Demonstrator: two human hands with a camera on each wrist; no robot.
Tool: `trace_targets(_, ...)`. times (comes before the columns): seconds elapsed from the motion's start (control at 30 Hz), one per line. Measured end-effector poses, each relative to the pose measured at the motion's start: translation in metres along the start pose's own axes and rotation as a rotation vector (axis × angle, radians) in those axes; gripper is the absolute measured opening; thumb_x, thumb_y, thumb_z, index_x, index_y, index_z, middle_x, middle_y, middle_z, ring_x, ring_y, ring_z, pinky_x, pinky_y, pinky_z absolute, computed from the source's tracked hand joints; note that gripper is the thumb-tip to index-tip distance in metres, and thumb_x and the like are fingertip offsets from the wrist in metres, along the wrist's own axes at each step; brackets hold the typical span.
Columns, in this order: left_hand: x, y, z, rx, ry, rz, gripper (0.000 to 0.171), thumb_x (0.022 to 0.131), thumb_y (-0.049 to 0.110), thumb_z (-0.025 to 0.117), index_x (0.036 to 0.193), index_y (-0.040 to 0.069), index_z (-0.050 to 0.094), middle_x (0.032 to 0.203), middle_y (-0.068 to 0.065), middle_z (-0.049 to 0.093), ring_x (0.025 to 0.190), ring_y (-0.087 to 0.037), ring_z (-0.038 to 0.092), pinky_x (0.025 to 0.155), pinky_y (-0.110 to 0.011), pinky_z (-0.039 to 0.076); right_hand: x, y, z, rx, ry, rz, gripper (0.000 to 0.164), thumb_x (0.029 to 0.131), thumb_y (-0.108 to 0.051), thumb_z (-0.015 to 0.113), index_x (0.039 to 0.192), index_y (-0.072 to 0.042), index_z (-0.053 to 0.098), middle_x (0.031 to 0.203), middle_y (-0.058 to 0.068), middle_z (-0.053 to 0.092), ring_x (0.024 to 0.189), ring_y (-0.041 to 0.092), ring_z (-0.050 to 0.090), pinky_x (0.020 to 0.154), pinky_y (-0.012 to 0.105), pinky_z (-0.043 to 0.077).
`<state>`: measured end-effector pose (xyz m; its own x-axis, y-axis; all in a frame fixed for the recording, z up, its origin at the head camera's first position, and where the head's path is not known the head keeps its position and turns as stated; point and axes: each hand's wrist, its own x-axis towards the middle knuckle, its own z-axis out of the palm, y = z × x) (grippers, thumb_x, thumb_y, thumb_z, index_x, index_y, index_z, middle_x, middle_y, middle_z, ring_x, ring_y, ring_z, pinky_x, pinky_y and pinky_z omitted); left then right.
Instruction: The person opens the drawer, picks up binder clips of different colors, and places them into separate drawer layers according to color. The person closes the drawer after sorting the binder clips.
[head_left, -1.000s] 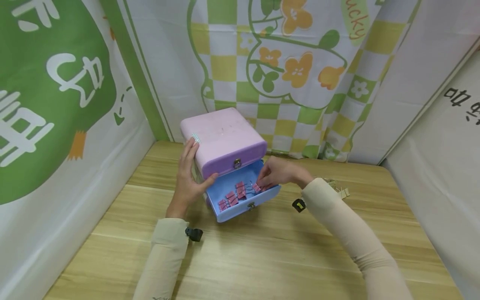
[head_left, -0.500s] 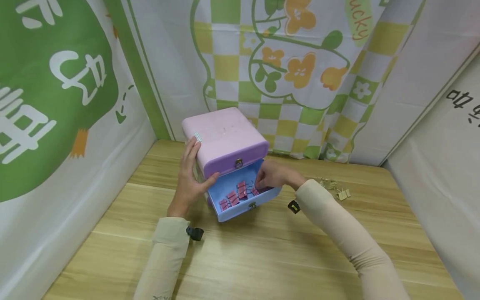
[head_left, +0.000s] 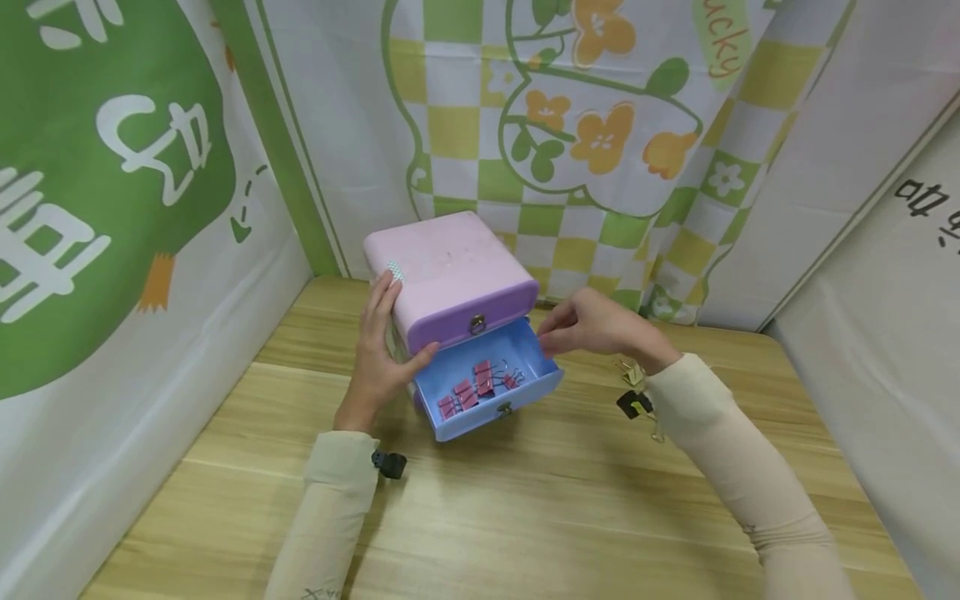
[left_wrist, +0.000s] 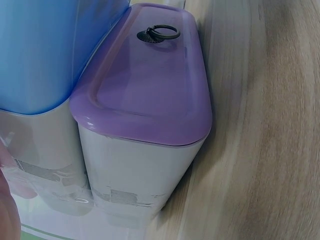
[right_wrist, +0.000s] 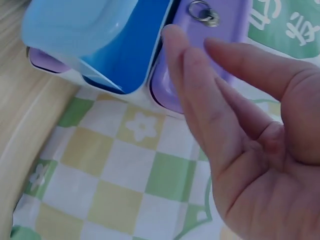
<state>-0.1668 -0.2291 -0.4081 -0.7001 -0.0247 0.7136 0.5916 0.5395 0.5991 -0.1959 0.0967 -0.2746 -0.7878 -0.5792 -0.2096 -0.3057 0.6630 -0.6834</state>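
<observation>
A small chest of drawers (head_left: pixel 450 254) with a pink top stands on the table. Its blue middle drawer (head_left: pixel 491 412) is pulled out and holds several pink binder clips (head_left: pixel 483 379). My left hand (head_left: pixel 375 358) rests along the chest's left side, fingers straight and thumb near the front corner; the left wrist view shows only a sliver of it. Just off the drawer's right wall is my right hand (head_left: pixel 600 325). Its fingers are loosely bent, and the right wrist view shows nothing between them and the thumb.
Gold binder clips (head_left: pixel 632 372) lie on the wooden table (head_left: pixel 570 517) below the right wrist, partly hidden by the arm. Purple drawers with ring pulls sit above and below the blue one; the lower purple drawer (left_wrist: pixel 150 90) is closed. Printed curtains (head_left: pixel 525 225) hang close behind.
My right hand has let go of a pink binder clip in the drawer and moved out to the right. My left hand stays on the chest.
</observation>
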Motion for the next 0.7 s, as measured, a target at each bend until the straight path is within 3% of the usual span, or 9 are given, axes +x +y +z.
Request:
trace_targets(0.13,0.001,0.000,0.000,0.000,0.002,0.006,0.101,0.069,0.032,0.083,0.153,0.027,0.027,0.163,0.006,0.016,0.152,-0.019,0.012,0.122,-0.053,0.022,-0.017,0.005,-0.002,0.138,-0.009,0.008,0.021,0.088,-0.024,0.070,0.104,-0.011,0.074,0.098,0.007,0.076,0.091,0.022,0.074,0.082,0.035,0.061)
trace_targets(0.3,0.001,0.001,-0.001,-0.005,0.008,0.007,0.101,0.069,0.029,0.084,0.153,0.026,0.028,0.163,0.006,0.017,0.152,-0.019,0.013,0.122,-0.053,0.023,-0.035,0.016,0.012,0.350,-0.067,0.026,0.027,0.090,-0.021,0.068,0.109,-0.002,0.071,0.101,0.017,0.074,0.095,0.028,0.073,0.085,0.035,0.061)
trace_targets(0.43,0.001,0.002,-0.001,-0.012,0.011,-0.003,0.102,0.067,0.023,0.085,0.152,0.023,0.029,0.163,0.005,0.018,0.152,-0.019,0.013,0.122,-0.054,0.022,-0.043,0.029,0.035,0.450,-0.121,0.039,0.030,0.092,-0.020,0.065,0.112,0.002,0.068,0.106,0.022,0.072,0.100,0.032,0.071,0.088,0.036,0.060)
trace_targets(0.6,0.001,0.003,0.001,-0.047,0.022,0.004,0.101,0.065,0.014,0.085,0.151,0.014,0.032,0.163,-0.003,0.020,0.152,-0.023,0.013,0.122,-0.057,0.019,-0.044,0.050,0.072,0.515,-0.163,0.063,0.027,0.095,-0.020,0.061,0.110,0.001,0.069,0.110,0.024,0.070,0.100,0.028,0.071,0.090,0.039,0.058)
trace_targets(0.7,0.001,0.003,0.002,-0.049,0.022,0.008,0.101,0.064,0.015,0.085,0.151,0.014,0.033,0.163,-0.003,0.020,0.152,-0.023,0.013,0.122,-0.056,0.020,-0.042,0.063,0.095,0.586,-0.179,0.073,0.031,0.095,-0.019,0.059,0.114,0.005,0.066,0.114,0.026,0.068,0.102,0.030,0.070,0.095,0.044,0.055)
